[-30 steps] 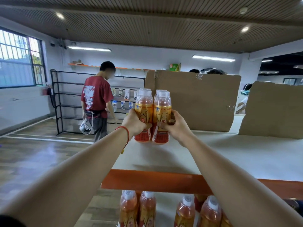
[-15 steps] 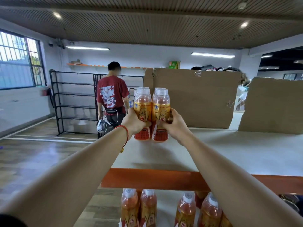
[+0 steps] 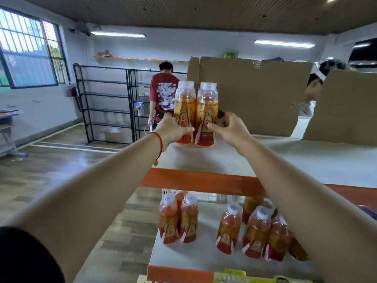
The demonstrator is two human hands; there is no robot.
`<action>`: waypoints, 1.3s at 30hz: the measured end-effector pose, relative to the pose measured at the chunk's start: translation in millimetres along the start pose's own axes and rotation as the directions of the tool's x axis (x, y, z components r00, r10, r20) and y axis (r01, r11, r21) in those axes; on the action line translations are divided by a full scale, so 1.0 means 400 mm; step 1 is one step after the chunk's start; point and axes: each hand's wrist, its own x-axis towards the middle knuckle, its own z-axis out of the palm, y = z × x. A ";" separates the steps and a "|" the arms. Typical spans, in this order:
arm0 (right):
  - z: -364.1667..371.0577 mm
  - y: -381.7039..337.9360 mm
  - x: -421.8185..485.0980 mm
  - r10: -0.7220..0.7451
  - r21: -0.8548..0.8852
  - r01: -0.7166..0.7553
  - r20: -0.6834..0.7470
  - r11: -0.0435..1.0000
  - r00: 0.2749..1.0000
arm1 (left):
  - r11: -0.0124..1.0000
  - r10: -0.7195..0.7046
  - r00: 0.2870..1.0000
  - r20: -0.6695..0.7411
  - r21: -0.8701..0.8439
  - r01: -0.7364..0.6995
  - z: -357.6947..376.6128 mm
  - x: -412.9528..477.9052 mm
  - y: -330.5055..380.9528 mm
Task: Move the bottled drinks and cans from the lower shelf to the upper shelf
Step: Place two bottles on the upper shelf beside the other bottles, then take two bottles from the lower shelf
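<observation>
Head view, placing step. The upper shelf (image 3: 306, 160), a pale board behind an orange front beam (image 3: 193, 180), is backed by upright cardboard sheets (image 3: 255, 94). Below it the lower shelf (image 3: 204, 254) shows far more fully than half a second ago, since the view has tipped downward.

We note the main change at the held bottles (image 3: 184, 103), orange drinks in two close pairs. A moment earlier they hung clear above the board; now their red bases appear to meet it near its left front corner. The left hand (image 3: 171, 129) wraps round the left pair and the right hand (image 3: 228, 127) round the right pair, thumbs across the labels; neither grip has loosened. We judge the set-down reached but the release not yet made.

The remaining bottles (image 3: 257, 231) stand upright on the lower shelf, two at the left and a looser cluster at the right, so several more trips are due. A person in a red shirt (image 3: 163, 92) stands beyond. A red bracelet (image 3: 160, 139) circles the left wrist.
</observation>
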 end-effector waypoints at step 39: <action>0.329 0.450 -0.493 0.336 -0.085 -0.326 0.186 0.942 0.923 | 0.939 -0.344 0.938 -0.032 -0.031 0.343 0.180 -0.448 -0.592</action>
